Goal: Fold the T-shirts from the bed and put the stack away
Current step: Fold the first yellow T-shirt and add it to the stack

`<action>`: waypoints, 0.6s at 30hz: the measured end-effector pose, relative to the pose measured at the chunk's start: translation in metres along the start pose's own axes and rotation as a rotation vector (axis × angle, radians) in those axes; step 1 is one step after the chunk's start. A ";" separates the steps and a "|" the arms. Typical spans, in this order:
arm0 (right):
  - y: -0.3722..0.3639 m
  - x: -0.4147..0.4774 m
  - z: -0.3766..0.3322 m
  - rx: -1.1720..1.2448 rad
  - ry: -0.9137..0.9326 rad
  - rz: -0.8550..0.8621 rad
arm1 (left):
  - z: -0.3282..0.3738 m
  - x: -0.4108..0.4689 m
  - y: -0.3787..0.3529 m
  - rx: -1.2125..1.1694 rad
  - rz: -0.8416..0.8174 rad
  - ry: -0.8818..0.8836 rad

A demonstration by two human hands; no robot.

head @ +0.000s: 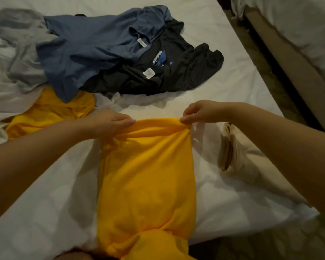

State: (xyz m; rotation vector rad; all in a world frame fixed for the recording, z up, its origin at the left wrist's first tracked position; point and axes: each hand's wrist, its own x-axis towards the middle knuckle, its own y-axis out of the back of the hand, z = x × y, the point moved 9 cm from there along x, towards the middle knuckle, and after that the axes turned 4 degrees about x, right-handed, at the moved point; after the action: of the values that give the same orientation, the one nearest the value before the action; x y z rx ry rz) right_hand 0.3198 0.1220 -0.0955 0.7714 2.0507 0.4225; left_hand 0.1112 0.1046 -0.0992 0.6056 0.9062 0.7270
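Folding is under way: the left hand [116,123] and right hand [194,113] each pinch the far edge of the yellow shirt [146,175], which lies lengthwise on the bed [45,203]. Next, that edge probably needs drawing near to halve it.

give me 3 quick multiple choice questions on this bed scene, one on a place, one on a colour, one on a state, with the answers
1. Where does the beige folded cloth lie?
A) right of the held shirt
B) on the far pile
C) on the floor

2. What colour is the held shirt, gripped by the left hand and right hand?
A) blue
B) yellow
C) black

3. How do the blue shirt and black shirt lie?
A) folded in a stack
B) crumpled, unfolded
C) hung up

Answers:
1 A, it lies past that shirt's right edge.
2 B, both hands pinch the far edge of yellow fabric.
3 B, they form a rumpled heap with labels showing.
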 end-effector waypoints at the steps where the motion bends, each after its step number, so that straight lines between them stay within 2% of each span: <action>1: -0.003 0.000 0.000 0.015 0.004 -0.019 | -0.008 -0.001 0.001 0.058 -0.005 0.017; 4: -0.009 -0.003 0.007 -0.003 -0.039 -0.103 | -0.027 -0.003 0.006 0.314 0.039 0.041; 5: -0.009 -0.003 0.009 -0.021 -0.050 -0.107 | -0.030 -0.003 0.010 0.299 0.079 0.042; 6: -0.006 -0.002 0.010 -0.029 -0.051 -0.086 | -0.034 -0.004 0.014 0.176 0.123 0.057; 9: 0.012 0.002 0.010 0.024 -0.038 0.100 | -0.045 -0.013 0.027 -0.441 0.248 0.094; 10: 0.016 0.003 0.011 0.043 -0.043 0.158 | -0.051 -0.014 0.029 -0.535 0.260 0.103; 14: 0.008 0.012 0.014 -0.062 -0.051 0.197 | -0.075 -0.017 0.015 -0.508 0.238 0.270; 16: 0.006 0.016 0.016 -0.152 -0.050 0.254 | -0.083 -0.016 0.012 -0.525 0.304 0.328; 18: 0.009 0.016 0.017 -0.190 -0.059 0.388 | -0.085 -0.017 0.009 -0.570 0.390 0.317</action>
State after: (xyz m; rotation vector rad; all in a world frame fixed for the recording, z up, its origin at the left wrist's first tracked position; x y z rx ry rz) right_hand 0.3307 0.1398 -0.1101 1.0529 1.7735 0.7897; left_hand 0.0280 0.1109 -0.1257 0.1545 0.8212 1.4022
